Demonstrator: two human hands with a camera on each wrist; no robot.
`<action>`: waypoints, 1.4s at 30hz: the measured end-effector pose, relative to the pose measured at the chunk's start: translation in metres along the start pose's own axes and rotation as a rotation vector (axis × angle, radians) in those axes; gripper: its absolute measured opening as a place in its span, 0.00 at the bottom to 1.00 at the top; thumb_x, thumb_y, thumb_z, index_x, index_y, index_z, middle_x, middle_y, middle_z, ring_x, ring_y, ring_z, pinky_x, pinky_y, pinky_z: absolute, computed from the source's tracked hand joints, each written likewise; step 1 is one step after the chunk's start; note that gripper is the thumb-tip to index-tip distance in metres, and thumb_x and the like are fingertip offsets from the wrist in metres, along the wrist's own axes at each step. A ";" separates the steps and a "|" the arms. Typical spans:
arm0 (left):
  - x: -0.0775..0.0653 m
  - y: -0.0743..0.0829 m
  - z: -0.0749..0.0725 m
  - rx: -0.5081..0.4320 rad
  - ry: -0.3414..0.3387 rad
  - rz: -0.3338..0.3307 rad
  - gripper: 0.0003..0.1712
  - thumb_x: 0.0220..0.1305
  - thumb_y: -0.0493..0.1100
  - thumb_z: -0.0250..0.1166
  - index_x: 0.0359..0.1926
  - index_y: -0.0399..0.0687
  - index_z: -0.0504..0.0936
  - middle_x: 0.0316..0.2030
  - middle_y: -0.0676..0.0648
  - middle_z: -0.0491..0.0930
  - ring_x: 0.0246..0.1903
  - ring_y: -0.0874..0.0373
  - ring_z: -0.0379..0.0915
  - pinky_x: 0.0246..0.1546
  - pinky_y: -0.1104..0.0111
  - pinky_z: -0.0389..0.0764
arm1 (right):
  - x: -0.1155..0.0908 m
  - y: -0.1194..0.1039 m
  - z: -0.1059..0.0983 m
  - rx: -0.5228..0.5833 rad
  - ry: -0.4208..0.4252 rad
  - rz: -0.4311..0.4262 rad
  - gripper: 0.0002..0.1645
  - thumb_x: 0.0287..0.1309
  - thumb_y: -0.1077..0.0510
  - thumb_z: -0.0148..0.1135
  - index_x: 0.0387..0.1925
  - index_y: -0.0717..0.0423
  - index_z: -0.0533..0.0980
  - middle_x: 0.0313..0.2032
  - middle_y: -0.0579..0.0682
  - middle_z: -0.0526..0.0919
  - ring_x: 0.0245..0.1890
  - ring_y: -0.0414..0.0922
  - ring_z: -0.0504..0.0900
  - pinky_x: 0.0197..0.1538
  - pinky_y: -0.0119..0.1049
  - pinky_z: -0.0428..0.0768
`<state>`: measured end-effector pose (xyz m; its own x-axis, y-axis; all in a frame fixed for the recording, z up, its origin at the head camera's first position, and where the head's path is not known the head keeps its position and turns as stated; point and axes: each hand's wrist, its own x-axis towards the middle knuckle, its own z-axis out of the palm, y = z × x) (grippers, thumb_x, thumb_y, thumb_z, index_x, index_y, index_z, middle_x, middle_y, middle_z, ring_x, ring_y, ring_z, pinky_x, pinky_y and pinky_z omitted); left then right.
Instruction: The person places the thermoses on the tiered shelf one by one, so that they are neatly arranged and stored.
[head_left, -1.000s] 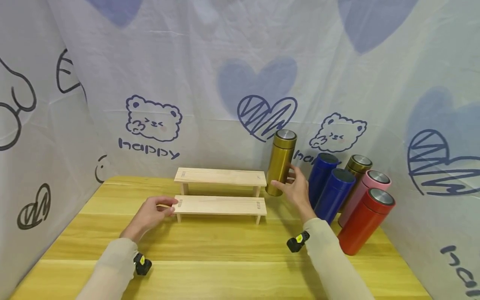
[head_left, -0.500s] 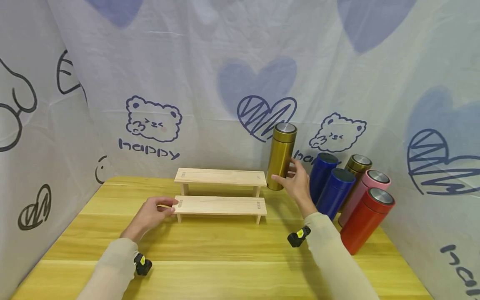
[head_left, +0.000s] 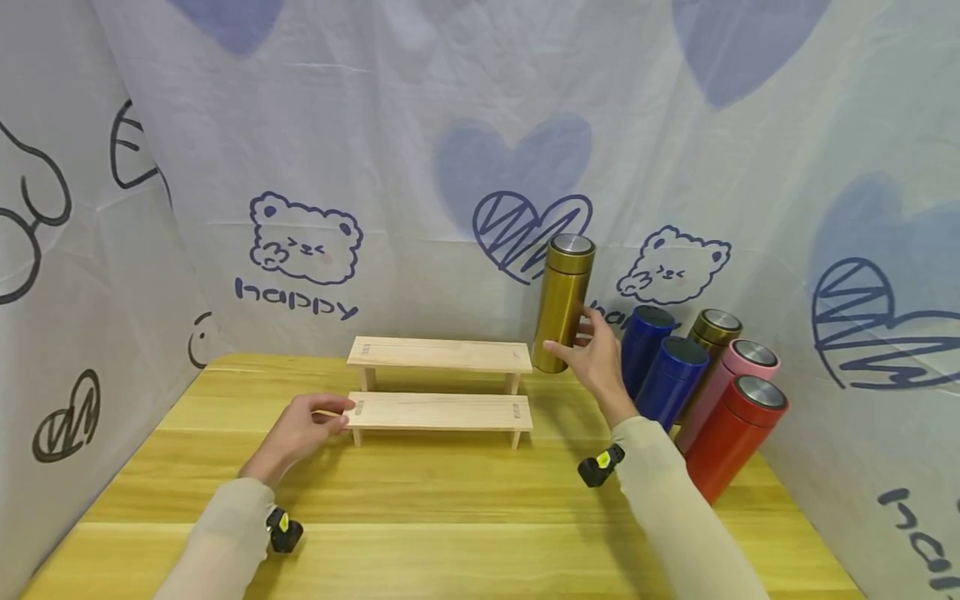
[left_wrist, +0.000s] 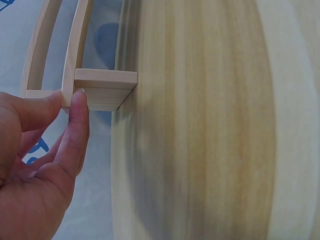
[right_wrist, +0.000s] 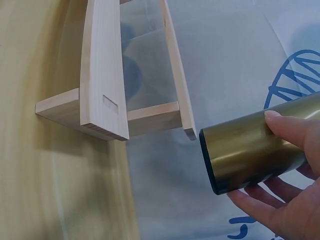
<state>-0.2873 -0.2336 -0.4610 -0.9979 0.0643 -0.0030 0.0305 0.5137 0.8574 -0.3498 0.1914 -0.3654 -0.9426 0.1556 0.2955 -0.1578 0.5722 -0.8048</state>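
My right hand (head_left: 597,362) grips a gold thermos bottle (head_left: 564,304) round its lower half, a little tilted and raised just right of a two-tier wooden rack. In the right wrist view, the base of the bottle (right_wrist: 220,160) is apart from the rack's end. With thumb and fingers, my left hand (head_left: 303,429) pinches the left end of the rack's lower shelf (head_left: 438,411). The upper shelf (head_left: 442,354) stands behind it. In the left wrist view, the thumb and fingertips of the left hand (left_wrist: 47,145) meet on the shelf's edge.
At the right, several bottles stand together: two blue ones (head_left: 675,375), a darker gold one (head_left: 716,329), a pink one (head_left: 738,375) and a red one (head_left: 738,437). The wooden table (head_left: 435,517) is backed by a printed white cloth (head_left: 405,275).
My right hand has lifted the gold thermos bottle steadily upward from beside the rack. The left hand and the rack stay where they were.
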 end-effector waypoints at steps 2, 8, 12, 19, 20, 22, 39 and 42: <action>0.000 0.000 -0.001 0.002 -0.002 0.011 0.18 0.70 0.31 0.63 0.60 0.33 0.81 0.61 0.28 0.78 0.45 0.49 0.86 0.46 0.62 0.88 | 0.001 -0.002 -0.001 0.002 -0.008 0.007 0.50 0.57 0.54 0.77 0.76 0.54 0.62 0.68 0.64 0.75 0.63 0.62 0.80 0.65 0.57 0.79; 0.001 -0.001 -0.001 -0.006 -0.003 0.023 0.18 0.70 0.30 0.63 0.59 0.32 0.81 0.61 0.28 0.78 0.45 0.49 0.86 0.46 0.62 0.88 | 0.002 -0.008 -0.001 0.005 -0.020 0.009 0.51 0.56 0.53 0.78 0.76 0.53 0.62 0.68 0.64 0.76 0.63 0.61 0.79 0.65 0.56 0.79; 0.001 -0.002 0.001 -0.011 -0.001 0.014 0.18 0.70 0.30 0.62 0.59 0.32 0.81 0.61 0.28 0.78 0.45 0.51 0.86 0.45 0.62 0.88 | 0.002 -0.011 -0.001 0.003 -0.023 -0.006 0.51 0.55 0.52 0.79 0.75 0.54 0.63 0.66 0.64 0.77 0.61 0.61 0.81 0.64 0.56 0.81; 0.001 -0.002 0.001 -0.015 -0.003 0.017 0.18 0.70 0.30 0.63 0.59 0.32 0.81 0.60 0.28 0.79 0.44 0.51 0.86 0.43 0.64 0.88 | 0.002 -0.014 0.002 0.001 -0.037 -0.028 0.51 0.54 0.52 0.80 0.75 0.53 0.64 0.64 0.64 0.79 0.59 0.61 0.83 0.61 0.55 0.82; 0.001 -0.002 0.001 -0.016 -0.002 0.016 0.18 0.70 0.30 0.63 0.59 0.32 0.81 0.60 0.28 0.79 0.44 0.51 0.86 0.43 0.64 0.88 | 0.002 -0.015 0.003 0.002 -0.039 -0.028 0.51 0.54 0.52 0.79 0.75 0.53 0.64 0.64 0.64 0.79 0.59 0.61 0.83 0.61 0.55 0.82; 0.002 -0.002 0.001 -0.014 0.002 0.012 0.18 0.70 0.30 0.63 0.59 0.32 0.81 0.60 0.29 0.79 0.44 0.51 0.86 0.43 0.64 0.87 | 0.001 -0.017 0.004 0.007 -0.047 -0.027 0.51 0.54 0.51 0.79 0.75 0.53 0.63 0.65 0.63 0.79 0.59 0.60 0.83 0.61 0.55 0.82; 0.001 -0.001 0.000 -0.001 -0.002 0.012 0.18 0.70 0.30 0.63 0.59 0.32 0.81 0.60 0.28 0.79 0.45 0.48 0.85 0.43 0.64 0.87 | -0.003 -0.027 0.020 0.062 -0.091 -0.021 0.51 0.54 0.52 0.80 0.75 0.52 0.64 0.64 0.62 0.79 0.58 0.59 0.83 0.61 0.54 0.83; 0.001 0.000 -0.001 -0.002 -0.002 0.013 0.18 0.70 0.30 0.63 0.59 0.33 0.81 0.60 0.29 0.79 0.45 0.47 0.85 0.43 0.64 0.87 | -0.004 -0.029 0.023 0.071 -0.104 -0.014 0.51 0.54 0.51 0.80 0.75 0.51 0.63 0.64 0.62 0.79 0.58 0.59 0.83 0.61 0.54 0.82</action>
<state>-0.2880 -0.2342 -0.4610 -0.9973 0.0726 0.0076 0.0437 0.5108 0.8586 -0.3484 0.1556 -0.3550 -0.9651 0.0618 0.2545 -0.1878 0.5142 -0.8368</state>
